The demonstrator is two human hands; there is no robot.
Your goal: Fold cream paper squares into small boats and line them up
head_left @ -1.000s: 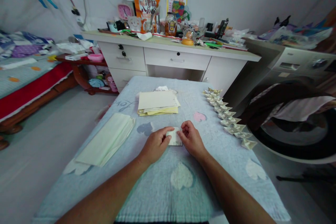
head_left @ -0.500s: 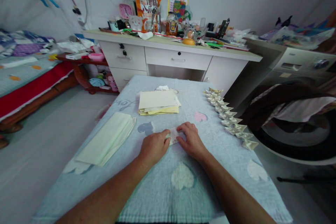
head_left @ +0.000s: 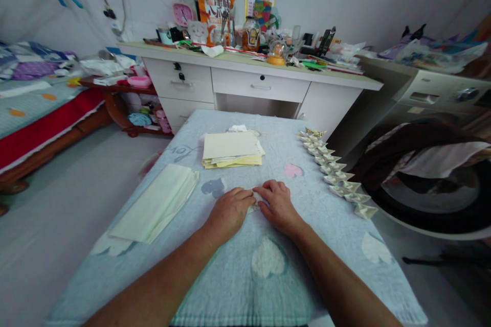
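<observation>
A small piece of folded paper [head_left: 253, 208] lies on the cloth-covered table between my two hands, mostly hidden beneath the fingers. My left hand [head_left: 231, 210] presses its closed fingers on the left part of the paper. From the other side, my right hand [head_left: 276, 205] curls its fingers onto the paper's right part. The fingertips of both hands nearly meet over it. Beyond them sits a stack of cream and yellow paper sheets [head_left: 230, 146]. Left of my left hand rests a bundle of pale green folded paper [head_left: 158, 204].
Several folded paper boats [head_left: 337, 178] stand in rows along the table's right side. A blue patterned cloth [head_left: 184, 271] covers the table. Behind it is a white desk [head_left: 264, 76] loaded with items. A washing machine [head_left: 433, 87] stands at right, a bed [head_left: 42, 102] at left.
My left fingers have moved right over the paper and now hide more of it. My right hand has shifted only slightly. The paper stacks and boats are unmoved.
</observation>
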